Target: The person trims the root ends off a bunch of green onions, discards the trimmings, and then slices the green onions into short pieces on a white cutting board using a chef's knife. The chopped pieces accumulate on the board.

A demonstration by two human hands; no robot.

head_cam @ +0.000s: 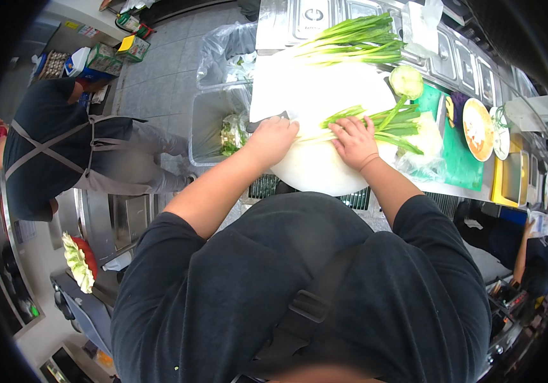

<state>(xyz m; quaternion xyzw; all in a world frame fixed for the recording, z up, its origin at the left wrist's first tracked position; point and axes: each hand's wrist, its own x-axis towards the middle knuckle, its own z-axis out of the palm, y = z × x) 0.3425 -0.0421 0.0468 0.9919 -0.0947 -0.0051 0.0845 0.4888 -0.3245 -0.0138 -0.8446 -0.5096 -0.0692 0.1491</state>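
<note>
My left hand (275, 140) is curled at the white root ends of a small bunch of green onions (389, 122). A dark object, perhaps a knife handle, shows partly behind that hand. My right hand (354, 141) lies over the stalks with its fingers bent on them. The green tops fan out to the right, beyond the fingers. Beneath both hands is a thick white round cutting board (319, 179) at the near edge of the counter. A larger bunch of green onions (355, 40) lies farther back on a white surface (279, 81).
At right are a cabbage head (406, 82), a plastic-wrapped white vegetable (428, 136), a green cutting board (468, 167) and an orange-rimmed bowl (477, 129). Lined bins (202, 127) with scraps stand left. A bent-over co-worker (54, 139) is at left; another person (537, 268) is at right.
</note>
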